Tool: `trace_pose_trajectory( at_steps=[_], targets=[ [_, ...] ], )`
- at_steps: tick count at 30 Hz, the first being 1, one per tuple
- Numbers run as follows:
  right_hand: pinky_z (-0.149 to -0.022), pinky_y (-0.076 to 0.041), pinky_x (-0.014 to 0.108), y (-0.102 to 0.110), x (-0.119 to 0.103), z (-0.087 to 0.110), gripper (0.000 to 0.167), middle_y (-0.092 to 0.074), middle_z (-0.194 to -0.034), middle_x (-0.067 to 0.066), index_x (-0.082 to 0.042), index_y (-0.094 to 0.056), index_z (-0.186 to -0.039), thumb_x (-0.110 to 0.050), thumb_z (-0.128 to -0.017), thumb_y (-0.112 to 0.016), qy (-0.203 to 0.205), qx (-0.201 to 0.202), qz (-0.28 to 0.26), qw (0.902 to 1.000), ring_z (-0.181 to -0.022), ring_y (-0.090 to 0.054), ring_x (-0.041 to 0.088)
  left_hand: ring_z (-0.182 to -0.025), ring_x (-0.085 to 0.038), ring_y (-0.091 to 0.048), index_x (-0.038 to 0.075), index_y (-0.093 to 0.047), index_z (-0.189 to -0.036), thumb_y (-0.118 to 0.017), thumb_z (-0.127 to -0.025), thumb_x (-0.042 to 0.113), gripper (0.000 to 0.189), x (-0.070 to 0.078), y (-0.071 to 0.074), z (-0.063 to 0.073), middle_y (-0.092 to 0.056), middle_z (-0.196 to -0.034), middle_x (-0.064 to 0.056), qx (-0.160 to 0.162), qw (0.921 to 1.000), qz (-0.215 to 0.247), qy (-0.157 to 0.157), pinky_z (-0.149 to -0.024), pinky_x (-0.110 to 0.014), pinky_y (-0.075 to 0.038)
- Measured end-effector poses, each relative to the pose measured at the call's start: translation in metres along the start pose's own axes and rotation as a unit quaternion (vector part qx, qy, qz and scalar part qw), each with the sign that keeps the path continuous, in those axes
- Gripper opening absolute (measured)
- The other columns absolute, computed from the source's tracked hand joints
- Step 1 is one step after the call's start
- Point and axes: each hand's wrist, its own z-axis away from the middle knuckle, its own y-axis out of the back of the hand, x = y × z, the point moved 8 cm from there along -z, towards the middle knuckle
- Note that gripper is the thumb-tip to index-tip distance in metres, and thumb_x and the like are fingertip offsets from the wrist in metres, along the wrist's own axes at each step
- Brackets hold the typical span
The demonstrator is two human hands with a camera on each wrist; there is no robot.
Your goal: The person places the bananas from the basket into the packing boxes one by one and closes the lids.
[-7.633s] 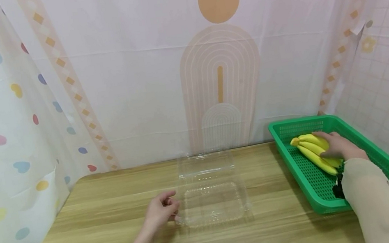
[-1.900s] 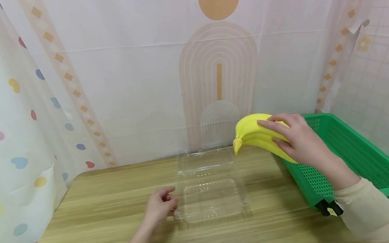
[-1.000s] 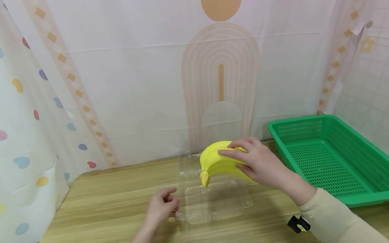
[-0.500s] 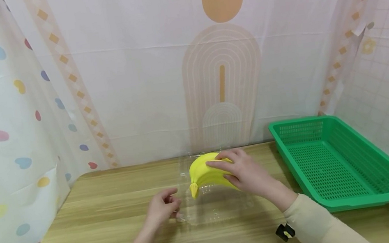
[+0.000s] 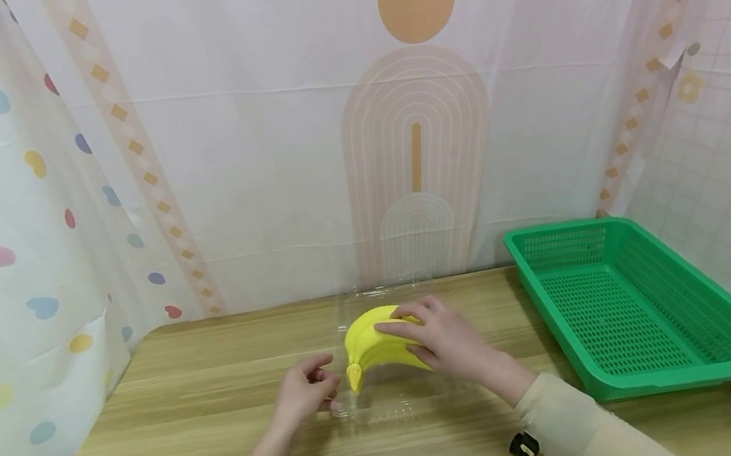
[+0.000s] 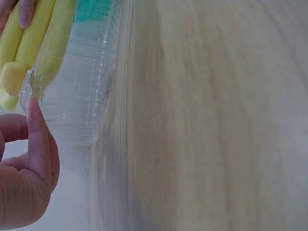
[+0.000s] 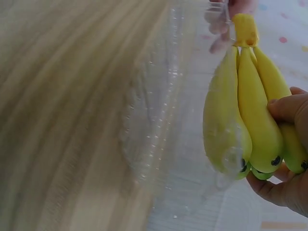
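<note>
A bunch of yellow bananas (image 5: 370, 346) hangs tilted over the base of a clear clamshell container (image 5: 405, 411), stem end toward the left. My right hand (image 5: 449, 337) grips the bunch from above near its tips. Greenish, dark-spotted banana ends (image 7: 267, 163) show in the right wrist view, and part of the bunch is seen through the clear wall. At the container's near-left corner my left hand (image 5: 300, 390) holds a small tab (image 6: 28, 89), one digit tip against it and other fingers curled. The container's lid lies folded back behind the base.
A green perforated basket (image 5: 698, 373) stands at the right of the wooden table (image 5: 208, 406). Patterned curtains (image 5: 249, 197) hang behind and on both sides. A small black device (image 5: 524, 449) sits at the right sleeve.
My right hand has lifted the bananas out of the basket, carried them left and lowered them over the container. The left hand has stayed at the container's corner.
</note>
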Motion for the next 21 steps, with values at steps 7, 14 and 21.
trace_pose_trajectory(
  at_steps=[7, 14, 21],
  targets=[
    [-0.087, -0.056, 0.047, -0.012, -0.003, 0.001, 0.059, -0.06, -0.123, 0.005, -0.027, -0.061, -0.135, -0.009, -0.082, -0.081, -0.002, -0.021, 0.0, 0.9998, -0.112, -0.055, 0.034, -0.067, -0.019, -0.057, -0.014, -0.052, -0.132, -0.065, -0.088, -0.01, 0.046, -0.002, 0.0, -0.002, -0.055, -0.086, -0.013, 0.004, 1.0, 0.003, 0.003, -0.056, -0.032, -0.061],
    [-0.091, -0.053, 0.047, -0.024, -0.003, 0.004, 0.058, -0.059, -0.125, 0.005, -0.027, -0.06, -0.136, -0.01, -0.084, -0.079, 0.001, -0.031, -0.007, 0.9995, -0.114, -0.053, 0.031, -0.068, -0.019, -0.058, -0.015, -0.052, -0.133, -0.064, -0.088, -0.011, 0.047, -0.003, -0.001, -0.002, -0.055, -0.087, -0.013, 0.004, 0.9999, 0.009, 0.006, -0.057, -0.032, -0.062],
    [-0.095, -0.051, 0.046, -0.032, -0.003, 0.006, 0.058, -0.058, -0.126, 0.004, -0.027, -0.059, -0.137, -0.011, -0.085, -0.079, 0.007, -0.04, -0.002, 0.9992, -0.114, -0.054, 0.031, -0.069, -0.019, -0.058, -0.014, -0.052, -0.133, -0.064, -0.089, -0.009, 0.046, -0.002, 0.0, -0.002, -0.055, -0.087, -0.013, 0.002, 1.0, 0.005, 0.007, -0.057, -0.032, -0.061]
  ],
)
